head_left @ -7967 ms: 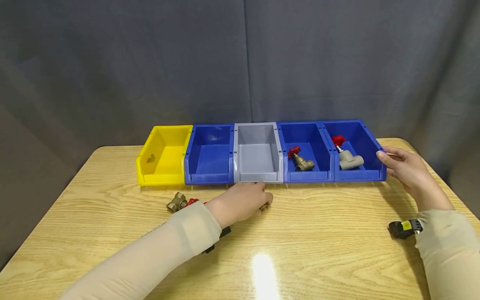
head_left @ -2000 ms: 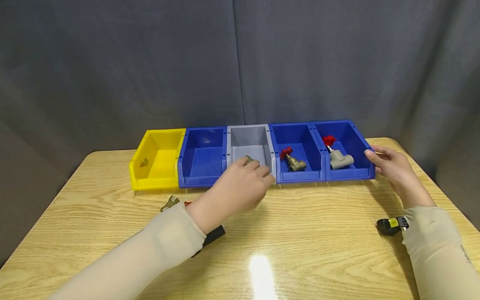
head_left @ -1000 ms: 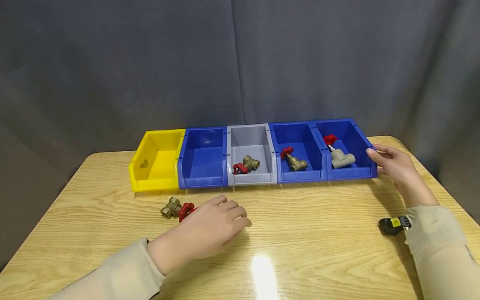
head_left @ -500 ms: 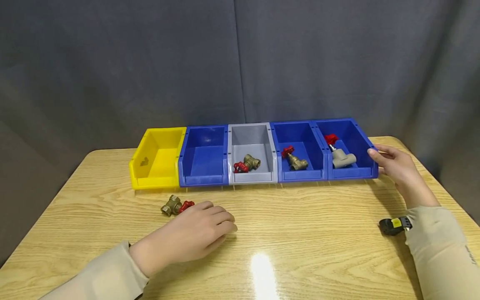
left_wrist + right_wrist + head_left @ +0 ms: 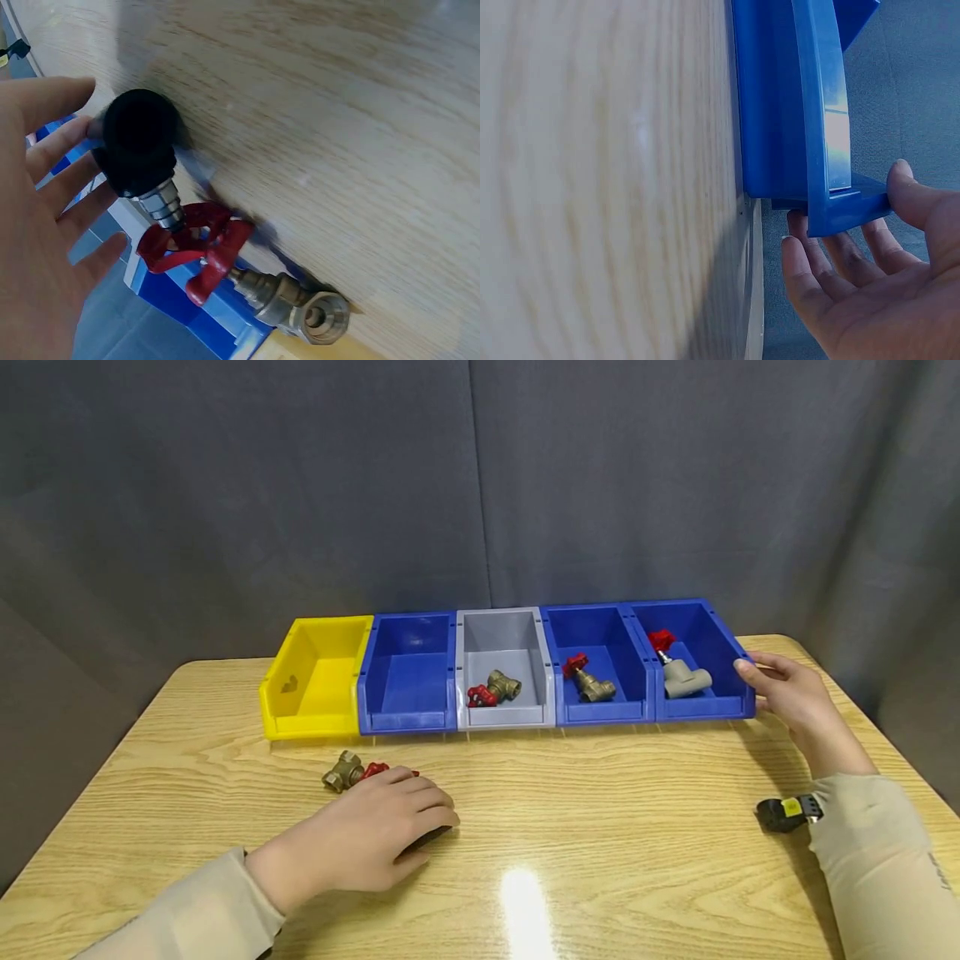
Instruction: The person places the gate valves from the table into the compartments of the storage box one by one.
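Valve in black with red handle (image 5: 139,142): lies on the table (image 5: 637,835), left of centre and near of the bin row, under your left hand (image 5: 360,837). Your left wrist view shows its pipe body nearly end-on, round dark mouth towards the camera; stem and handle point away, towards the loose brass valve (image 5: 343,772). Body's long axis mostly hidden from your head view.

Loose brass valve: just left of your fingers, long axis running left to right, body at left, red handle at right, beside the black valve's handle; you cannot tell whether the two touch.

Left hand, yours: fingers spread and loosely bent about the black valve, no firm grasp evident.

Right hand (image 5: 798,710), yours: grips the right wall of the rightmost blue bin (image 5: 708,708), thumb at the rim, fingers outside.

Bins, five, side by side, left to right:
- Yellow bin (image 5: 315,727), dark mark on its left wall.
- Left blue bin (image 5: 408,722).
- Grey bin (image 5: 506,717): brass valve (image 5: 504,686), handle to the near left.
- Middle-right blue bin (image 5: 602,713): brass valve (image 5: 597,688), handle to the far left.
- Rightmost blue bin: grey tee valve (image 5: 686,680), red handle to the far left.
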The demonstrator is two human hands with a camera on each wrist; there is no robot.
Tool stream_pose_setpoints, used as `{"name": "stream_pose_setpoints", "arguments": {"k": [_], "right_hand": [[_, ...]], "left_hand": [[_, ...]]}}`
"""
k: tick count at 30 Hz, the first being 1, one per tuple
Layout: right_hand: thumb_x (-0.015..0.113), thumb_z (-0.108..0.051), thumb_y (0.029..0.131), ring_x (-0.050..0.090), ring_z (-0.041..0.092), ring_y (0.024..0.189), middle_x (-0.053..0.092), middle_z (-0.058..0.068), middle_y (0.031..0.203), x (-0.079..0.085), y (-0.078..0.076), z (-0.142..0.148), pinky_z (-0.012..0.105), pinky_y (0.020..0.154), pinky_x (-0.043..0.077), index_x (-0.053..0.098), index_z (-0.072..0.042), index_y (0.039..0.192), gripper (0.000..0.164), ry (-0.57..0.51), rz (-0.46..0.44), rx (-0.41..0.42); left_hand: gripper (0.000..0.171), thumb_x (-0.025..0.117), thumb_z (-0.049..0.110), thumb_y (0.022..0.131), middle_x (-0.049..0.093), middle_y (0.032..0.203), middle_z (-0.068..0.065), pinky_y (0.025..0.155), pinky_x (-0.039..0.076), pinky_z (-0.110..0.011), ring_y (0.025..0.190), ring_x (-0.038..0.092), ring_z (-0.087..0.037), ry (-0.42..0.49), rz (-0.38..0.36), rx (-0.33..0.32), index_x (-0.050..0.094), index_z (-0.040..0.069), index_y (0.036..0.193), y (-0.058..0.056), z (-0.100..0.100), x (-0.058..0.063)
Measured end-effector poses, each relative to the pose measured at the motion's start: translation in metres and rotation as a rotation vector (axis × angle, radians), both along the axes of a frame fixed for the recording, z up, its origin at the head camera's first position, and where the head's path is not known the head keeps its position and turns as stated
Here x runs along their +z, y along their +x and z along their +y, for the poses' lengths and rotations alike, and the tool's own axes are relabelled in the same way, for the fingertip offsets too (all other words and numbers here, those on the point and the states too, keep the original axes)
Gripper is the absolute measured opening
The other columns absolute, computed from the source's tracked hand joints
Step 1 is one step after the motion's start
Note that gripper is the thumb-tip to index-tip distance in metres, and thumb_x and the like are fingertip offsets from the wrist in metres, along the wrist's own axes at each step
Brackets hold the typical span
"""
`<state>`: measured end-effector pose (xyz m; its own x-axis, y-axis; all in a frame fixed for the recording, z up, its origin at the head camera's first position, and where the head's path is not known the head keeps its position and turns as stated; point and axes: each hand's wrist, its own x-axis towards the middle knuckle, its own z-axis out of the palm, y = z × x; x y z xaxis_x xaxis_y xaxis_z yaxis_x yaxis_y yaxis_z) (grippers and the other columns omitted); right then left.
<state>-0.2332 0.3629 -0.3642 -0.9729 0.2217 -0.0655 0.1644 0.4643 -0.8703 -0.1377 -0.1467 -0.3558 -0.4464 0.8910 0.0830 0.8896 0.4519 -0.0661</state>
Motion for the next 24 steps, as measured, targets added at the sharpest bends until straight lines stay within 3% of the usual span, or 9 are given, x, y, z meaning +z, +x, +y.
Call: {"name": "stream_pose_setpoints", "arguments": {"k": [6, 12, 18, 24], "right_hand": [[0.05, -0.049, 0.099, 0.051, -0.012, 0.076, 0.041, 0.03, 0.14, 0.0, 0.0004, -0.0014, 0.013, 0.067, 0.049, 0.03, 0.006, 0.152, 0.078, 0.01, -0.008, 0.001], [0.048, -0.049, 0.1, 0.05, -0.011, 0.079, 0.039, 0.031, 0.144, 0.0009, 0.001, -0.0022, 0.018, 0.072, 0.048, 0.029, 0.004, 0.152, 0.078, 0.031, -0.02, 0.006], [0.046, -0.053, 0.099, 0.051, 0.007, 0.097, 0.037, 0.031, 0.149, 0.002, 0.0014, -0.0032, 0.028, 0.082, 0.045, 0.027, 0.001, 0.154, 0.08, 0.054, -0.057, 0.0], [0.047, -0.051, 0.1, 0.048, -0.006, 0.085, 0.039, 0.032, 0.146, 0.0011, 0.0013, -0.0021, 0.022, 0.077, 0.047, 0.028, 0.003, 0.153, 0.079, 0.042, -0.03, 0.008]], "left_hand": [[0.05, 0.077, 0.02, 0.079, 0.061, 0.128, 0.004, 0.108, 0.037, -0.042, 0.12, 0.054, -0.018, -0.06, -0.054, 0.019, 0.06, 0.021, 0.127, -0.0018, -0.0038, 0.0006], [0.071, 0.078, 0.008, 0.068, 0.056, 0.136, 0.001, 0.112, 0.033, -0.047, 0.128, 0.05, -0.022, -0.103, -0.151, 0.036, 0.056, 0.022, 0.134, -0.002, -0.0038, 0.0012], [0.079, 0.068, -0.005, 0.063, 0.055, 0.137, 0.001, 0.11, 0.036, -0.046, 0.126, 0.051, -0.024, -0.1, -0.173, 0.04, 0.055, 0.022, 0.136, 0.0002, -0.0038, 0.0026], [0.08, 0.068, -0.008, 0.061, 0.056, 0.134, 0.002, 0.106, 0.04, -0.044, 0.119, 0.054, -0.023, -0.098, -0.176, 0.051, 0.056, 0.021, 0.135, 0.0, -0.0028, 0.0016]]}}
